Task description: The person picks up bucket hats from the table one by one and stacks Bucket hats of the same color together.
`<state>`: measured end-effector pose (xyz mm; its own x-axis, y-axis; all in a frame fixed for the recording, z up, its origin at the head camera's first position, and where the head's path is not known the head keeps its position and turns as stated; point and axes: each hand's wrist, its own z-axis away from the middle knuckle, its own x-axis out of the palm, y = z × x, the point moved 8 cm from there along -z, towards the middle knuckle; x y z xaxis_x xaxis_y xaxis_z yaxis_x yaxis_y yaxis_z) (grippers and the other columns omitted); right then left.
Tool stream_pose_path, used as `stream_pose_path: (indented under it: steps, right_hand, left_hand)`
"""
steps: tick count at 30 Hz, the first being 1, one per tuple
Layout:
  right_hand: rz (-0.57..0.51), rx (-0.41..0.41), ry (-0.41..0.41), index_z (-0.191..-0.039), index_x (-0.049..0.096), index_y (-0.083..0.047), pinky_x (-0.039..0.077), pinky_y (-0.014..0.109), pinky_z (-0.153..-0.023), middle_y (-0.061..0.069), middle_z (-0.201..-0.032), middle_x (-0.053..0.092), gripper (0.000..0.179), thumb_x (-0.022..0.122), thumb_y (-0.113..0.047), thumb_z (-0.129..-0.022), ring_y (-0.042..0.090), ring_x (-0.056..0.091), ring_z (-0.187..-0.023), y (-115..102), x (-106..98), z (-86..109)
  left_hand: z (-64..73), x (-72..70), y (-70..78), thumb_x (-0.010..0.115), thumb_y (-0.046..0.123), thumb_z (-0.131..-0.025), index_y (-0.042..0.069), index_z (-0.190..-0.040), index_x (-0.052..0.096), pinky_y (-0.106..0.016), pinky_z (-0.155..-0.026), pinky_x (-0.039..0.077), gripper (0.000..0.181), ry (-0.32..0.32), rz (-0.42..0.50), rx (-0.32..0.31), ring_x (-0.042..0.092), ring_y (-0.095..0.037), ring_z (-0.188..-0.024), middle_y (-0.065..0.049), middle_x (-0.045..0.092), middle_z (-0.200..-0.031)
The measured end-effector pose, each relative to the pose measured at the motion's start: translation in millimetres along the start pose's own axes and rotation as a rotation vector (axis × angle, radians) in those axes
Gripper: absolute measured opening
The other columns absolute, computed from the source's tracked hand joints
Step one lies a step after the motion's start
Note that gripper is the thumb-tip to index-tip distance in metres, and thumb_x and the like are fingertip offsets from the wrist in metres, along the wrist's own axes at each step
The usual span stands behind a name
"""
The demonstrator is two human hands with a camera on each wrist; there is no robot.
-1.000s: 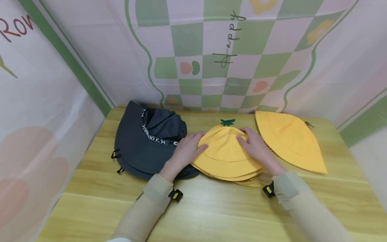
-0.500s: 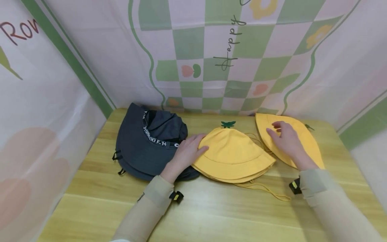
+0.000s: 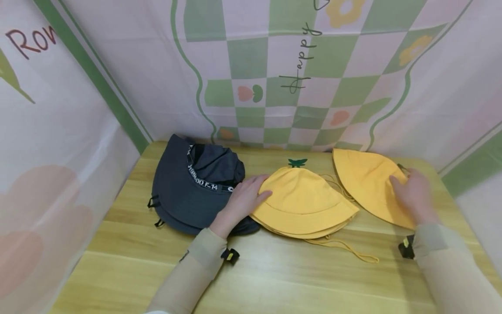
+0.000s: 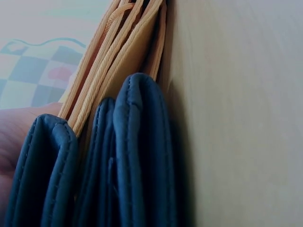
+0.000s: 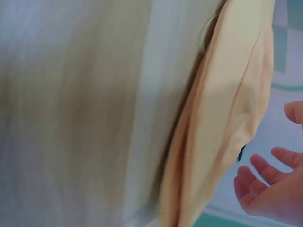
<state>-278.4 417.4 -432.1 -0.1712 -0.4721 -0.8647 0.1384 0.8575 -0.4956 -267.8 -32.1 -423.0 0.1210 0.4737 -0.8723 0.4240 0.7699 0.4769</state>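
A yellow bucket hat (image 3: pixel 303 196) with a green sprout on its crown lies mid-table, its brim showing several layered edges. My left hand (image 3: pixel 243 198) rests on its left side, thumb and fingers fairly straight. In the left wrist view the yellow brim edges (image 4: pixel 118 61) stand behind dark folded fabric (image 4: pixel 137 156). Over the right end of another yellow bucket hat (image 3: pixel 366 187) is my right hand (image 3: pixel 415 194). The right wrist view shows this hand's fingers (image 5: pixel 270 175) loosely bent and apart from the yellow cloth (image 5: pixel 227 94).
A dark hat (image 3: pixel 184 192) with a lettered band lies at the left, its edge beside my left hand. A yellow cord (image 3: pixel 353 250) trails on the wooden table (image 3: pixel 274 279). A patterned cloth (image 3: pixel 286 100) hangs behind the table.
My right hand has left the middle yellow hat and moved right, across to the far end of the right-hand yellow hat. My left hand has stayed on the middle hat.
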Motion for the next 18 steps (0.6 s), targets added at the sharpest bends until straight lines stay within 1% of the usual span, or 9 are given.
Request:
stream_pose_path:
  steps: [2, 5, 9, 14, 18]
  right_hand:
    - [0.017, 0.023, -0.022, -0.144, 0.021, 0.025, 0.026, 0.073, -0.105, 0.053, -0.136, 0.031, 0.075, 0.04, -0.036, -0.105, 0.069, 0.03, -0.124, 10, 0, 1.4]
    - [0.046, 0.05, -0.077, -0.145, 0.013, 0.026, 0.024, 0.074, -0.106, 0.055, -0.138, 0.026, 0.081, 0.038, -0.039, -0.105, 0.071, 0.027, -0.124, 20, 3, 3.5]
    - [0.076, 0.08, -0.127, -0.146, 0.009, 0.025, 0.025, 0.074, -0.105, 0.056, -0.136, 0.025, 0.083, 0.036, -0.041, -0.104, 0.072, 0.026, -0.123, 28, 7, 5.8]
    - [0.127, 0.082, -0.125, -0.146, 0.012, 0.025, 0.025, 0.075, -0.103, 0.057, -0.131, 0.029, 0.082, 0.04, -0.039, -0.103, 0.072, 0.028, -0.119, 29, 10, 6.2]
    - [0.181, 0.057, -0.094, -0.141, 0.02, 0.029, 0.027, 0.075, -0.1, 0.056, -0.127, 0.033, 0.074, 0.046, -0.027, -0.101, 0.071, 0.032, -0.115, 27, 11, 5.8]
  left_hand:
    - [-0.2, 0.8, -0.8, 0.053, 0.044, -0.102, 0.019, -0.147, 0.049, -0.045, -0.098, 0.052, 0.052, -0.002, 0.004, -0.005, 0.063, -0.027, -0.122, -0.008, 0.061, -0.14]
    - [-0.4, 1.9, -1.8, 0.053, 0.045, -0.102, 0.019, -0.147, 0.049, -0.045, -0.097, 0.052, 0.052, 0.0, -0.005, -0.009, 0.063, -0.027, -0.121, -0.008, 0.061, -0.139]
    - [-0.8, 4.2, -3.5, 0.052, 0.045, -0.103, 0.019, -0.148, 0.048, -0.046, -0.098, 0.052, 0.053, 0.001, -0.027, -0.015, 0.062, -0.027, -0.122, -0.008, 0.061, -0.14]
    - [-1.1, 5.7, -5.0, 0.052, 0.045, -0.103, 0.02, -0.149, 0.046, -0.047, -0.099, 0.051, 0.053, -0.002, -0.039, -0.028, 0.061, -0.028, -0.124, -0.009, 0.06, -0.14]
    - [-1.5, 6.5, -5.6, 0.051, 0.045, -0.103, 0.021, -0.15, 0.046, -0.048, -0.099, 0.05, 0.053, -0.007, -0.041, -0.036, 0.061, -0.028, -0.125, -0.008, 0.06, -0.141]
